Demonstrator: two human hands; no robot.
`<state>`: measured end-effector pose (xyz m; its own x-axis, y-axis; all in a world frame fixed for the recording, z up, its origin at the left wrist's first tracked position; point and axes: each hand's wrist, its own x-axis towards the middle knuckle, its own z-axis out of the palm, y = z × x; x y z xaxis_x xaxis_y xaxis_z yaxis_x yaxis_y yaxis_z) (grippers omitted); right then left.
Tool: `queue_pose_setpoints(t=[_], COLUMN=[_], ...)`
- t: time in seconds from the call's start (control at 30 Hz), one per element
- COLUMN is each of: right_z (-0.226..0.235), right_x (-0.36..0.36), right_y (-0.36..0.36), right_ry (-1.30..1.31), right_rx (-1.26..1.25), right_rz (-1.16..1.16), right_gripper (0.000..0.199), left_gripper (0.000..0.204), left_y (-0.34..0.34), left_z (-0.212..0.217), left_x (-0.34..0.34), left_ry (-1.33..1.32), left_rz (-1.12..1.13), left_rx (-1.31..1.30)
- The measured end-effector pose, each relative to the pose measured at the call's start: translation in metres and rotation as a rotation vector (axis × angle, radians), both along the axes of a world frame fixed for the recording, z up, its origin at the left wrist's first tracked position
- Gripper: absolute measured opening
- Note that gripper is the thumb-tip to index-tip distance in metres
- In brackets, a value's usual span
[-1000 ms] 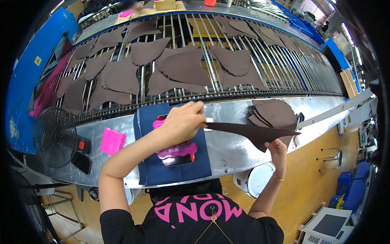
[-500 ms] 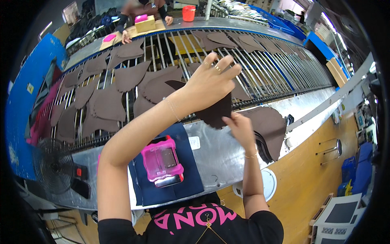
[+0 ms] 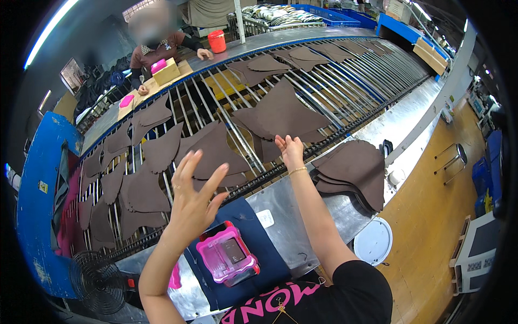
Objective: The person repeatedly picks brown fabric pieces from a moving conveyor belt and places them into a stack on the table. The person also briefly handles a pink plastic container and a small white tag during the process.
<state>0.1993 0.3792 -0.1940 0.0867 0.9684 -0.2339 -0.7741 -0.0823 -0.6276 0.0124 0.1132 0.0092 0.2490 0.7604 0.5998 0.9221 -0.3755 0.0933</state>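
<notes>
A dark brown fabric-like cut piece (image 3: 286,108) lies spread on the conveyor's metal rods, overlapping another brown piece beneath it. My right hand (image 3: 291,151) is at its near edge, fingers stretched toward it; whether they touch it I cannot make out. My left hand (image 3: 194,200) hovers over the conveyor's near edge with fingers spread and nothing in them. Beyond it lies another pair of overlapping brown pieces (image 3: 216,154). To the right of my right forearm, a stack of similar brown pieces (image 3: 353,170) rests on the metal table (image 3: 286,224).
A pink plastic case (image 3: 218,259) sits on dark blue cloth (image 3: 272,256). A black fan (image 3: 97,281) stands at lower left. Across the conveyor (image 3: 372,86) a person (image 3: 162,48) works beside a red bucket (image 3: 217,41). A white round lid (image 3: 373,240) is at right.
The brown piece that hung between my hands now lies on the conveyor. My left hand has let go and drawn back to the left. The whole view has shifted and tilted.
</notes>
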Motion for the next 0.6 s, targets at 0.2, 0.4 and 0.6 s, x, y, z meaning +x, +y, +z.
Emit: queue_pose_setpoints(t=[0.2,0.4,0.6], right_z=[-0.003,0.06,0.041], right_x=[0.025,0.096,0.254], right_y=[0.025,-0.067,-0.138], right_ry=[-0.121,-0.688,-2.137], right_rx=[-0.071,0.172,-0.161], right_rz=[0.142,0.141,-0.546], right_gripper=[0.035,0.04,0.044], left_gripper=[0.065,0.07,0.068], left_y=[-0.041,-0.083,-0.117], left_z=[-0.021,-0.028,-0.055], left_x=[-0.022,-0.031,-0.042], left_ry=[-0.196,-0.308,-0.52], left_rz=[0.161,0.274,0.385], left_rx=[-0.142,-0.077,-0.098])
